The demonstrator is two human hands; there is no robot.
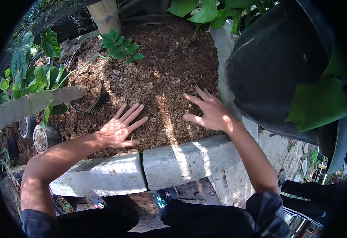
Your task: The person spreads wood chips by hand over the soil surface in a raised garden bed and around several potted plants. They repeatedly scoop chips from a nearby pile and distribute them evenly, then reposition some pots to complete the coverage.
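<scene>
Both palms face down over a bed of brown, shredded planting mix (158, 77). My left hand (120, 128) has its fingers spread near the front edge, on or just over the mix. To the right, my right hand (206, 111) has its fingers apart, close to the bed's right edge. Neither hand holds anything. A black plastic pot (100, 96), its rim showing, is sunk in the mix beyond my left hand. A leafy green sprig (121, 44) on a long stem leans over the bed farther back.
A pale block curb (188, 160) borders the front. Right of the bed rises a large black container (268, 62). Left are a bamboo-like pole (39, 102), an overturned small pot (44, 138) and leafy plants (39, 78). Another person's dark-trousered leg (307, 205) shows lower right.
</scene>
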